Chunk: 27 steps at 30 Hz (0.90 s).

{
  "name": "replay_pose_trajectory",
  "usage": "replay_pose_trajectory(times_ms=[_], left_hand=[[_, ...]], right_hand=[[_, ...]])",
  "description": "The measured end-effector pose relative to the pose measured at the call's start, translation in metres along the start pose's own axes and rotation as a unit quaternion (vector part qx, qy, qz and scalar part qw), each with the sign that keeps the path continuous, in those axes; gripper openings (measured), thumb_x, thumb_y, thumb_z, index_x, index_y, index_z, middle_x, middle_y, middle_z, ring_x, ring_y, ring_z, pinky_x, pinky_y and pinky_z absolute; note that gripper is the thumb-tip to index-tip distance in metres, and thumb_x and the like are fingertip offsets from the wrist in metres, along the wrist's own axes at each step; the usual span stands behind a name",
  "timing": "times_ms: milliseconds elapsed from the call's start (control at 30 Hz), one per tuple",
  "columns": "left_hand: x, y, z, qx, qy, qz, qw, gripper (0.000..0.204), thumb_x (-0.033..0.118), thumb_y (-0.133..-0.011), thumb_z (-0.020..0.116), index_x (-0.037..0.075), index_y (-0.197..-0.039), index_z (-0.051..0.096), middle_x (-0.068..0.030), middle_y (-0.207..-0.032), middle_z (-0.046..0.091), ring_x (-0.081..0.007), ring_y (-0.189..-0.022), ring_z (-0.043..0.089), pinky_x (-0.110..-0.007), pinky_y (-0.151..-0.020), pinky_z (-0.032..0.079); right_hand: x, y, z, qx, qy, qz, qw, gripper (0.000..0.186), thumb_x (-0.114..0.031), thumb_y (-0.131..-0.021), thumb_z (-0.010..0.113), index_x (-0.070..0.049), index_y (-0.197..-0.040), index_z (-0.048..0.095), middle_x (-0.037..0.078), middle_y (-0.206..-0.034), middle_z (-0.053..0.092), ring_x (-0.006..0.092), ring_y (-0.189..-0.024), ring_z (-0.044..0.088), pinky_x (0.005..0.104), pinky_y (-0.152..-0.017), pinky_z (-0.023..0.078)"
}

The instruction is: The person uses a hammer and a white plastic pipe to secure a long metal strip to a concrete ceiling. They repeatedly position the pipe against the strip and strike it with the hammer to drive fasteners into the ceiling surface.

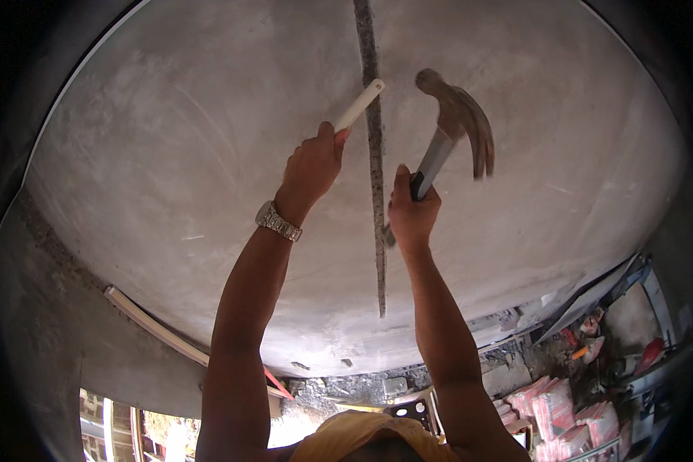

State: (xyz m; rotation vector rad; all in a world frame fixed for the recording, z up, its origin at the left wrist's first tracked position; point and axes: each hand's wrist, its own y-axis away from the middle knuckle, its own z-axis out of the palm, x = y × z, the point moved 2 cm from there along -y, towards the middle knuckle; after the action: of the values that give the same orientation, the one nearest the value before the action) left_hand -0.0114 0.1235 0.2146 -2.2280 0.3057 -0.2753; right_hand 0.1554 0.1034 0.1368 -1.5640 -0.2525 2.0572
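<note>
A pale, flat bar point(360, 105) is held in the left grip point(316, 165), the fingers closed around its lower part. The bar is tilted up to the right, and its holed end is seen over a dark groove point(376, 162), which runs nearly vertically down a grey wall point(208, 154). Whether the wall is touched by the bar cannot be told; its lower end is hidden by the grip.

A claw hammer point(450, 119) is held in the right grip point(414, 212), closed around the handle just right of the groove. The thumb is laid along the handle (the butt is seen below the grip, near the groove). The hammer head is raised above the grip, apart from the bar; its claws are curved downward on the right and its striking end is turned to the upper left.

A metal-banded watch point(279, 222) is worn on the left wrist. A long pale strip point(155, 319) is seen at lower left, set at a slant. Pink-and-white bags point(553, 408) are piled at lower right. Yellow cloth point(346, 435) is visible at the bottom edge, between the arms.
</note>
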Motion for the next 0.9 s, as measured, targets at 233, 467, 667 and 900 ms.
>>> replay_pose_trajectory(times_ms=[233,467,667,900], left_hand=[[-0.006,-0.002,0.004,-0.059,0.040,-0.045,0.996,0.038,0.037,-0.106,0.042,0.002,-0.092,0.048,-0.0221,-0.063,0.062,-0.0456,-0.063,0.064,-0.055,-0.052,0.050],[-0.016,-0.016,0.007,-0.062,0.107,-0.090,0.988,0.042,0.038,-0.106,0.040,0.001,-0.092,0.052,-0.0247,-0.074,0.065,-0.0441,-0.072,0.066,-0.053,-0.058,0.049],[-0.014,-0.012,-0.004,-0.100,0.043,-0.030,0.994,0.039,0.041,-0.105,0.041,0.005,-0.097,0.052,-0.0169,-0.077,0.066,-0.0384,-0.069,0.067,-0.050,-0.055,0.048],[-0.005,0.010,-0.004,-0.016,-0.088,0.017,0.996,0.033,0.039,-0.105,0.043,0.008,-0.097,0.047,-0.0153,-0.075,0.065,-0.0401,-0.069,0.066,-0.053,-0.057,0.052]], right_hand=[[-0.022,-0.012,-0.007,-0.075,0.177,0.005,0.981,0.032,-0.025,-0.095,0.059,0.003,-0.080,0.060,0.015,-0.059,0.058,0.0200,-0.052,0.056,0.0381,-0.053,0.046],[0.004,-0.041,0.004,-0.105,0.267,0.003,0.958,0.038,-0.032,-0.096,0.058,0.004,-0.082,0.061,0.018,-0.064,0.063,0.0279,-0.055,0.062,0.0440,-0.059,0.051],[-0.004,0.011,-0.039,-0.086,0.119,0.051,0.988,0.041,-0.034,-0.095,0.060,0.001,-0.074,0.056,0.010,-0.058,0.056,0.0192,-0.052,0.055,0.0389,-0.052,0.044],[0.033,0.041,-0.074,-0.058,0.056,0.105,0.991,0.041,-0.032,-0.096,0.063,-0.001,-0.071,0.054,0.002,-0.055,0.050,0.0083,-0.054,0.045,0.0330,-0.049,0.040]])
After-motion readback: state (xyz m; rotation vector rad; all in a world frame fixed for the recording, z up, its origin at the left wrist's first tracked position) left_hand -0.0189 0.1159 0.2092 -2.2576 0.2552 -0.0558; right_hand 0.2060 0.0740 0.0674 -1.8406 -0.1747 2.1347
